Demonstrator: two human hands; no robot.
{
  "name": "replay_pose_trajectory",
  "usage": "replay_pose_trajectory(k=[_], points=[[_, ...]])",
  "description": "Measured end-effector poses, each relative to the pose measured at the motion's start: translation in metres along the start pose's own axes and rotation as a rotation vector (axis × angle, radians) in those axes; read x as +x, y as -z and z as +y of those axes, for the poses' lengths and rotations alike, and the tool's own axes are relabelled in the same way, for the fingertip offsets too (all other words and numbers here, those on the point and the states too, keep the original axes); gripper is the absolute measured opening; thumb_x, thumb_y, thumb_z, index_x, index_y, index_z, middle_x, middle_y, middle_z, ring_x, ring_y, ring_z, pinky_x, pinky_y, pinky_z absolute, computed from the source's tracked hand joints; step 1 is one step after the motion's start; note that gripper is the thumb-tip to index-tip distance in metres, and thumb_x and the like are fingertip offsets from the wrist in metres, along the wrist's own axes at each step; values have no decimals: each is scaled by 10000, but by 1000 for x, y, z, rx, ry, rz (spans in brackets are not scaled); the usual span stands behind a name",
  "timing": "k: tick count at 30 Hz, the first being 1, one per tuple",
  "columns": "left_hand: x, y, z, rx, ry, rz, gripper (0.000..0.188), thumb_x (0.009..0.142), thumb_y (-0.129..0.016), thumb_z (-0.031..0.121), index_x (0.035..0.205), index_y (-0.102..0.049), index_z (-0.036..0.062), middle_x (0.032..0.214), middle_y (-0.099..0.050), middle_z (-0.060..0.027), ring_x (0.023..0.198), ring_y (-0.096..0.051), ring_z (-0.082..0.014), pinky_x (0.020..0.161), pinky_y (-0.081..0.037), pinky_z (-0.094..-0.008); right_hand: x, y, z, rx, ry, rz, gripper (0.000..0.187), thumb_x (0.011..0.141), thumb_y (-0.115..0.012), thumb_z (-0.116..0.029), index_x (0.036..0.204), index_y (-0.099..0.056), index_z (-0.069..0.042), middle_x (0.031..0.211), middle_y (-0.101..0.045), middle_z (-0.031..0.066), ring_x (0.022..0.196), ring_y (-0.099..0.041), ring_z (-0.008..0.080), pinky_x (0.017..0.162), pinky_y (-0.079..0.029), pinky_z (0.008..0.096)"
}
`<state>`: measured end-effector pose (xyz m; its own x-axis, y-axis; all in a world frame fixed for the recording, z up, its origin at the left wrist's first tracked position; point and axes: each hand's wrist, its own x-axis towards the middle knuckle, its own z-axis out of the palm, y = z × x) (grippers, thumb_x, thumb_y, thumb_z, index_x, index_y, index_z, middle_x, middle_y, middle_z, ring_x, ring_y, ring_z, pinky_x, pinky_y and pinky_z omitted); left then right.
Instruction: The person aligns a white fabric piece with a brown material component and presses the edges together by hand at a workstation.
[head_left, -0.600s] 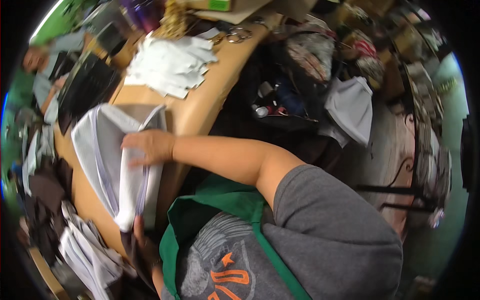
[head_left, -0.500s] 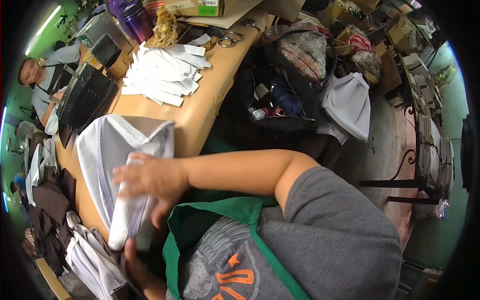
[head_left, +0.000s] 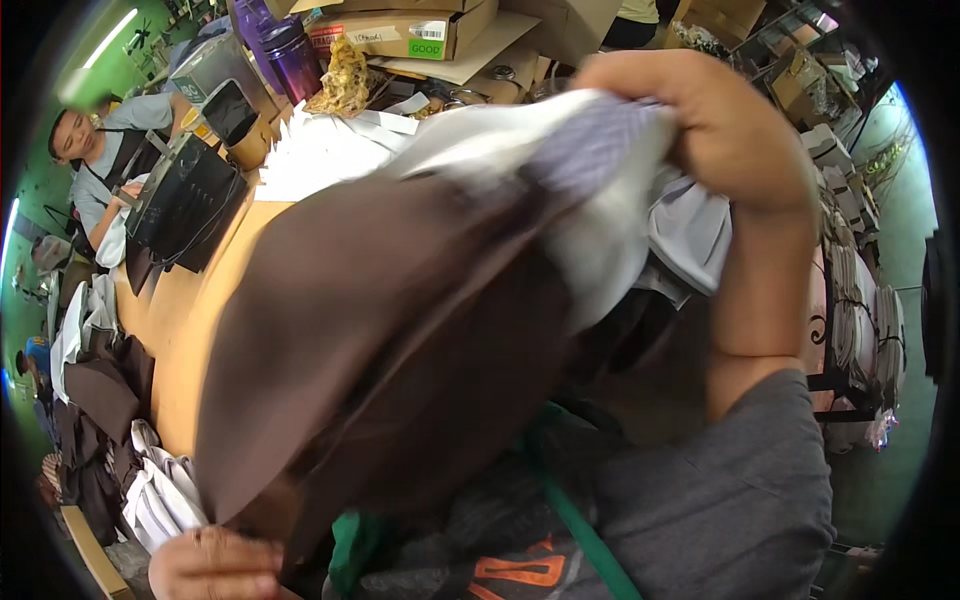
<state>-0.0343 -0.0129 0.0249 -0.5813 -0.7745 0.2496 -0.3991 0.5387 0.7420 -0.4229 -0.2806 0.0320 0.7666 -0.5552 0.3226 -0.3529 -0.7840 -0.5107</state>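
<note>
The table (head_left: 178, 385) is crowded now: at the back a purple bottle (head_left: 292, 62) is set beside a cardboard box (head_left: 385, 38), and in front of them a heap of white strips (head_left: 318, 155) is spread. To the left a black machine (head_left: 185, 205) is seen, with a co-worker (head_left: 152, 112) in a pale top beyond it, and dark and pale clothes (head_left: 105, 390) are piled further down. On the far right, stacked bundles (head_left: 862, 325) are tied up. Much of this view is blocked by the brown and white cloth (head_left: 400, 300), held up between the 2 hands in front of the table; part of the strips and a pale cloth (head_left: 690, 235) at the right are covered by it.

And that is quite a swing! Half a second ago the white part was lying on the table under the right hand (head_left: 685, 100); now it is lifted to the upper right, and the brown part is opened out broadly. The white end is clutched in the right hand, fingers bent and partly hidden. The lower brown corner is gripped by the left hand (head_left: 215, 565), its fingers curled.

The brown fabric is smooth and matte, creased along a long diagonal fold, blurred by motion; the white end is banded with a purplish striped strip (head_left: 600, 145).
</note>
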Motion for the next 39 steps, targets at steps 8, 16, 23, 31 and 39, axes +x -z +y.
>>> replay_pose_trajectory(k=[8,16,23,31,39], points=[[75,-14,-99,-153,545,373,496,795,-635,302,1152,-520,-23,1109,-560,-84,1044,-539,-191,897,-383,-320,-85,138,113,-710,-101,247,261,725,-479,-25,954,-606,-19,977,-622,66,980,-547,188,917,-380,301],[83,-83,-161,139,590,-53,368,721,-711,199,1024,-601,23,959,-594,-123,874,-587,-256,713,-467,-316,-292,169,209,-795,-552,937,350,769,-442,-10,1075,-608,-48,1198,-505,151,1122,-474,249,974,-364,319],[103,-109,-182,82,859,71,197,761,-681,186,803,-591,15,742,-470,-47,642,-502,-132,588,-419,-252,-432,-82,356,-444,-1286,-212,393,732,-441,49,1033,-642,-104,1334,-365,228,1230,-375,352,1025,-313,324],[107,-113,-194,123,940,105,195,772,-666,152,699,-547,15,686,-428,-27,564,-424,-109,525,-367,-238,-427,-121,399,-278,-1528,462,572,823,-526,-422,1265,-451,-67,1315,-364,288,1287,-233,413,1010,-284,458],[111,-123,-189,199,968,179,216,792,-653,156,680,-521,26,689,-413,-11,602,-429,-90,553,-358,-222,-284,-128,374,-603,-1422,530,850,681,-545,-696,1391,-201,-379,1448,-13,258,1309,-60,493,963,-176,665]])
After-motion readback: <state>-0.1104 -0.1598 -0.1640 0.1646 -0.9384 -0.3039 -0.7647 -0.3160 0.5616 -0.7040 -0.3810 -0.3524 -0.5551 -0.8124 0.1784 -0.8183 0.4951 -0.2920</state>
